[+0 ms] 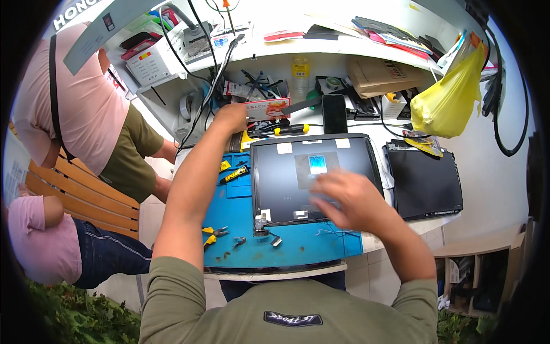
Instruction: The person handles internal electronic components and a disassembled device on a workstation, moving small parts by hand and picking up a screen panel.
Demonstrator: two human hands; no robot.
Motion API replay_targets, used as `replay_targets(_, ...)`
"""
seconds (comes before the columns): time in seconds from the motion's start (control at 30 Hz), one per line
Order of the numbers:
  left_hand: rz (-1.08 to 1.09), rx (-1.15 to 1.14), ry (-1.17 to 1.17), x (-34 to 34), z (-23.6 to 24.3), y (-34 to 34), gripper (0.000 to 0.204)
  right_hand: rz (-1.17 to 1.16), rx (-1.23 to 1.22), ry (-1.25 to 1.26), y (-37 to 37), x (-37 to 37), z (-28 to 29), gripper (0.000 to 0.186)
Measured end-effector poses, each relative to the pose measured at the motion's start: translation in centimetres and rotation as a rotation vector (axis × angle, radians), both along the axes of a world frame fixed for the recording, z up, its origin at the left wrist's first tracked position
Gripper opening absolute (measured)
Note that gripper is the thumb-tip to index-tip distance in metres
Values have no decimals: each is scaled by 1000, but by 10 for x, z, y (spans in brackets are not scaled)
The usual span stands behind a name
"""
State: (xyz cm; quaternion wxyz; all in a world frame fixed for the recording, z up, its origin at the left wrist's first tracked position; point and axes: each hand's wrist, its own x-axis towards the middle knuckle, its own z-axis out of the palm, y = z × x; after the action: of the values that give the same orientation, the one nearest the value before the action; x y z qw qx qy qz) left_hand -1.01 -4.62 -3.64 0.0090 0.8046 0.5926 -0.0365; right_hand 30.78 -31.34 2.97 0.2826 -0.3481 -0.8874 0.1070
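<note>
A dark laptop screen panel (281, 195) lies on the blue work mat (229, 249), with a blue-and-silver patch (317, 164) on it. My right hand (355, 200) hovers over the panel's right half, blurred by motion, thumb and fingers apart with nothing visible between them. My left hand (231, 118) reaches to the far left, beside a red-and-white box (269, 109) full of small tools. Its fingertips are partly hidden, so I cannot tell what they hold. Yellow-handled pliers (211, 236) and a yellow-and-black glue tube (234, 175) rest on the mat left of the panel.
Right of the mat lies another dark laptop part (427, 180). A phone (334, 113) leans behind the panel, near a yellow-and-black screwdriver (291, 130). A yellow plastic bag (450, 94) hangs at right. Cables (220, 74) drop from the shelf. Two people (80, 109) are at left.
</note>
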Motion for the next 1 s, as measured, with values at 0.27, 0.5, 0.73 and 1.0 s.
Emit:
replay_targets(0.27, -183, 30, -88, -6, 14, -1, 31, -127, -159, -316, 176, -85, -38, 22)
replay_targets(0.5, -172, 105, -140, -18, 16, -10, 37, -223, -233, -436, 233, -121, -74, 36)
replay_targets(0.73, -130, 96, -345, -20, 20, -33, 29, -289, -217, -372, 227, -119, -67, 36)
replay_targets(1.0, -93, -127, -971, -28, 28, -88, 24, -258, -571, 270, 162, -88, -41, 33)
